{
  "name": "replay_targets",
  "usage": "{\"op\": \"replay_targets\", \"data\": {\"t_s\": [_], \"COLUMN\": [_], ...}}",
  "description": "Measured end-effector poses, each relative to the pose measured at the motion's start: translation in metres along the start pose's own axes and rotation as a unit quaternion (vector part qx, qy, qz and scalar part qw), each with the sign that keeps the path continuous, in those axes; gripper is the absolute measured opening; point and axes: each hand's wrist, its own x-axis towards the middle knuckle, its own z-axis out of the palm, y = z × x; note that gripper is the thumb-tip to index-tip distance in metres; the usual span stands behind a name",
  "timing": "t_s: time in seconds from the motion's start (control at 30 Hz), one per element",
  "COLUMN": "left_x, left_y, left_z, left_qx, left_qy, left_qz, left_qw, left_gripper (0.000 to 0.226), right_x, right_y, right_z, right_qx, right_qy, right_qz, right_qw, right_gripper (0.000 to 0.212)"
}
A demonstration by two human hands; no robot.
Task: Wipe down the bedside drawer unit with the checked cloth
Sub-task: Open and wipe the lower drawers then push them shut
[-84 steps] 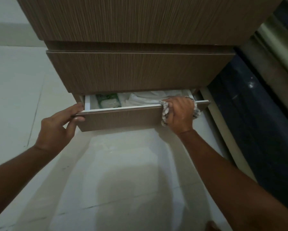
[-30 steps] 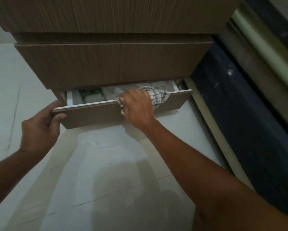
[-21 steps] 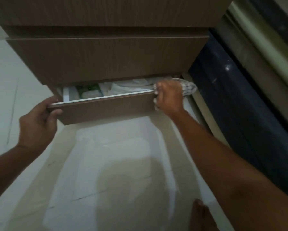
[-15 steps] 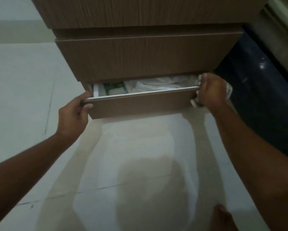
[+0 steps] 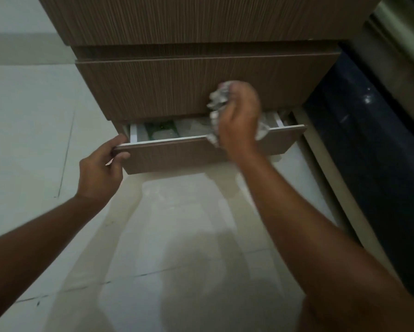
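The brown wood-grain bedside drawer unit [image 5: 167, 87] fills the upper middle of the view. Its bottom drawer [image 5: 177, 154] is pulled partly open. My left hand [image 5: 100, 168] grips the left end of that drawer's front, thumb over the top edge. My right hand [image 5: 239, 118] holds the bunched checked cloth [image 5: 216, 101] against the lower part of the middle drawer front, just above the open drawer. The hand and cloth are motion-blurred, and most of the cloth is hidden under my fingers.
Inside the open drawer lie a green and white packet [image 5: 161, 131] and pale folded fabric [image 5: 194, 128]. A dark bed side [image 5: 368, 140] stands close on the right. Pale floor tiles [image 5: 33, 116] stretch to the left and toward me.
My right hand has lifted with the cloth from the right end of the bottom drawer's top edge up and left onto the middle drawer front. My left hand keeps its hold on the drawer.
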Motion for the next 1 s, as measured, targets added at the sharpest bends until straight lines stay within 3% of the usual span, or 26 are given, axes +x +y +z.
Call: {"op": "replay_targets", "data": {"t_s": [0.17, 0.23, 0.3, 0.37, 0.53, 0.8, 0.9, 1.0], "left_x": [0.003, 0.004, 0.003, 0.002, 0.004, 0.010, 0.010, 0.010], "left_y": [0.001, 0.004, 0.007, 0.006, 0.003, 0.005, 0.007, 0.009], "left_z": [-0.002, -0.003, -0.004, -0.003, 0.001, 0.001, 0.001, 0.000], "left_qx": [0.018, 0.018, 0.013, 0.002, 0.000, -0.016, -0.011, -0.012], "left_qy": [0.007, 0.002, -0.008, 0.001, 0.013, 0.023, 0.024, 0.022], "left_qz": [-0.013, -0.025, -0.027, -0.022, -0.054, -0.071, -0.075, -0.081], "left_qw": [1.000, 1.000, 1.000, 1.000, 0.998, 0.997, 0.997, 0.996], "left_gripper": [0.042, 0.046, 0.048, 0.046, 0.039, 0.035, 0.035, 0.036], "right_x": [-0.069, -0.094, -0.108, -0.109, -0.085, -0.036, -0.020, -0.004], "right_y": [-0.063, -0.067, -0.056, -0.041, 0.007, 0.085, 0.103, 0.119], "right_z": [0.065, 0.083, 0.094, 0.091, 0.053, -0.021, -0.048, -0.072], "right_qx": [0.025, -0.071, -0.186, -0.208, -0.155, -0.229, -0.251, -0.272], "right_qy": [-0.203, -0.294, -0.315, -0.290, -0.153, -0.116, -0.095, -0.068], "right_qz": [-0.112, -0.168, -0.232, -0.254, -0.262, -0.185, -0.162, -0.091], "right_qw": [0.972, 0.938, 0.901, 0.899, 0.940, 0.948, 0.950, 0.956], "right_gripper": [0.038, 0.039, 0.044, 0.041, 0.014, 0.014, 0.023, 0.023]}}
